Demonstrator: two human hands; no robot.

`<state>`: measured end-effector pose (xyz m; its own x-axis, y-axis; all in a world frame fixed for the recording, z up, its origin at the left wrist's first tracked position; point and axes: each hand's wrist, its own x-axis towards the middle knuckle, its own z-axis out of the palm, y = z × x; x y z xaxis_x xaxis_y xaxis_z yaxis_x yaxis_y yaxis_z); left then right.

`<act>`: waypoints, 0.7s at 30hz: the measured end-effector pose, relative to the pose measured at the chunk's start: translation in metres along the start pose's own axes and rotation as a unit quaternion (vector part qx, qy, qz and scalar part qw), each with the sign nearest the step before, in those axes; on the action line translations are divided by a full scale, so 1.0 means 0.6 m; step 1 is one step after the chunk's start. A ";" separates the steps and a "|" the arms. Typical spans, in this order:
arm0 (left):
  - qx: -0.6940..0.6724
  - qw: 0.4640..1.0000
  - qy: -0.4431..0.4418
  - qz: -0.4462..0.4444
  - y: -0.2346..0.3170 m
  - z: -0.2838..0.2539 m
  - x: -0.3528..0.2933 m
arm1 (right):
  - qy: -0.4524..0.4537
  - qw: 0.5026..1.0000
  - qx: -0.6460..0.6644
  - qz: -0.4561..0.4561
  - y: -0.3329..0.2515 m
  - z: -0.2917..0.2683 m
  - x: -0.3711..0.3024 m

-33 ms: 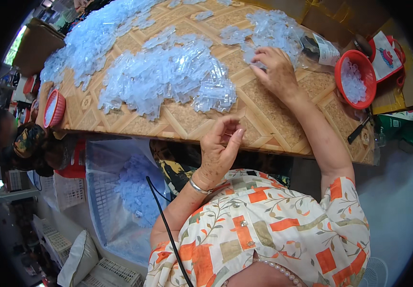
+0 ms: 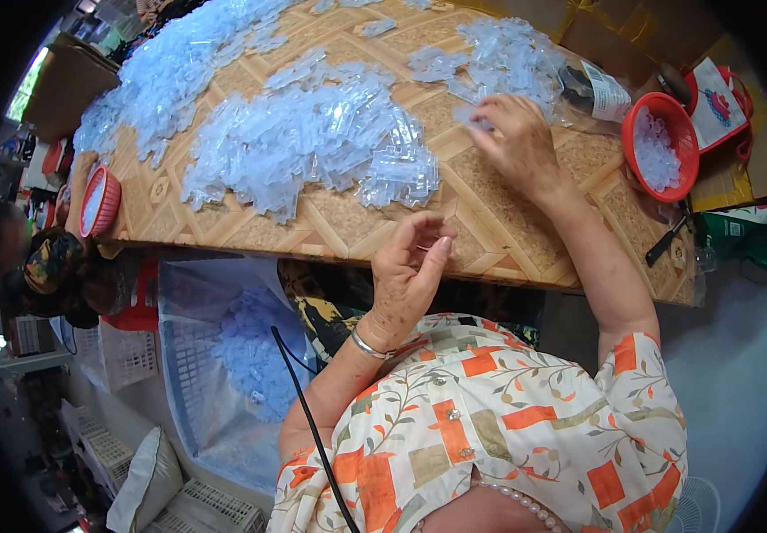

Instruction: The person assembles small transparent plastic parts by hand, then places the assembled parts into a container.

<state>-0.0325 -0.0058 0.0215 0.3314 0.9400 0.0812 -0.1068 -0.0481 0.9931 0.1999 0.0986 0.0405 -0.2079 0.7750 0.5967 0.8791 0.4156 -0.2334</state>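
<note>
Two red bowls [image 2: 659, 147] flank the table; right hand [image 2: 517, 138] pinches a clear piece [image 2: 471, 115], left hand [image 2: 410, 275] half-curled, empty.

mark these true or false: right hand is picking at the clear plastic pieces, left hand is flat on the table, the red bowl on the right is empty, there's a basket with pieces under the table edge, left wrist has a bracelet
1. The right hand is at the clear plastic pieces. True: its fingertips touch a small piece at the far heap.
2. The left hand lies flat on the table. False: it is raised at the near edge, fingers curled.
3. The red bowl on the right is empty. False: it holds pale clear pieces.
4. A basket with pieces stands below the table edge. True: it is lined with clear plastic.
5. The left wrist has a bracelet. True: a thin silver bangle.
</note>
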 end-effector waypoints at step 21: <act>-0.206 0.977 0.025 -0.054 -0.015 -0.007 0.025 | 0.016 0.899 0.368 0.235 -0.136 -0.041 -0.118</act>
<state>-0.0303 0.0100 0.0134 0.3165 0.9479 -0.0369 -0.4451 0.1827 0.8766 0.1536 -0.0020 0.0361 0.1363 0.9381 0.3185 0.3420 0.2571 -0.9038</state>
